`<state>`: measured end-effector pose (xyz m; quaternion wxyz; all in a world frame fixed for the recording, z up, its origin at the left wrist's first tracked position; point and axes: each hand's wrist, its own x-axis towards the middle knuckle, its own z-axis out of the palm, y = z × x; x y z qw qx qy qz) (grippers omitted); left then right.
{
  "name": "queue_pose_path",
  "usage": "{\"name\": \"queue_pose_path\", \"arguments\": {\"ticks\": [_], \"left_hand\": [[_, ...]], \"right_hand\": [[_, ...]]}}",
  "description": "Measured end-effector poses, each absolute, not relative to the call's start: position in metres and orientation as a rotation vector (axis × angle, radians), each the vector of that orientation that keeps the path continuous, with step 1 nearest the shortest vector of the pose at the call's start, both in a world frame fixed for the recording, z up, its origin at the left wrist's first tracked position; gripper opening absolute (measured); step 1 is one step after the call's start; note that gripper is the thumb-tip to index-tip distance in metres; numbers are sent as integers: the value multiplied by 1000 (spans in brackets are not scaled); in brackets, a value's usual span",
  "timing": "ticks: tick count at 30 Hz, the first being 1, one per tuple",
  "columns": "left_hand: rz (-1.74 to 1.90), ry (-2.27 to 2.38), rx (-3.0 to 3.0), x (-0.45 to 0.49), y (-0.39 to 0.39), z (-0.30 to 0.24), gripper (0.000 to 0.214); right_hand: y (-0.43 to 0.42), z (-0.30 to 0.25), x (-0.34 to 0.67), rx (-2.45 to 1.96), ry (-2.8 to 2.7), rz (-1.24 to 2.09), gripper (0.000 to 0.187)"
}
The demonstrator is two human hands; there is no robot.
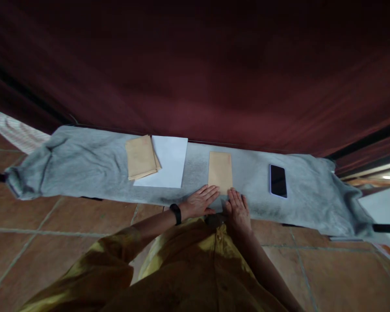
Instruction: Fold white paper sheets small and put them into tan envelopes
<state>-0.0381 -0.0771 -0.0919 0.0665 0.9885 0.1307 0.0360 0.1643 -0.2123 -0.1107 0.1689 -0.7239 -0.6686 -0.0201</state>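
A tan paper envelope (220, 169) lies flat on the grey cloth, its long side pointing away from me. My left hand (202, 200), below a black wristband, rests flat with its fingertips at the envelope's near left corner. At the near right corner, my right hand (238, 210) lies with fingers stretched out, touching the edge. Neither hand grips anything. Further left, a stack of similar tan envelopes (141, 157) partly covers some white paper (171, 162).
Grey cloth (84, 160) covers a long narrow surface and bunches up at both ends. A smartphone (278, 181) with a dark screen lies to the right. Dark red fabric (195, 86) hangs along the far side. Brown floor tiles (84, 255) show below the near edge.
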Motion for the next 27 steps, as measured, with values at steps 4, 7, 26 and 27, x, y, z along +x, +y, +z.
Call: {"name": "queue_pose_path", "arguments": {"ticks": [4, 7, 26, 27], "left_hand": [[100, 381, 2981, -35, -79, -93, 86], [73, 404, 2966, -32, -80, -94, 91], [135, 449, 3028, -47, -85, -93, 88], [143, 456, 3032, -50, -85, -95, 88]], "right_hand": [[-199, -113, 155, -1990, -1873, 1, 54], [-186, -114, 140, -1877, -1987, 106, 55], [-215, -109, 153, -2011, -1958, -39, 64], [-216, -109, 154, -2032, -1942, -42, 63]]}}
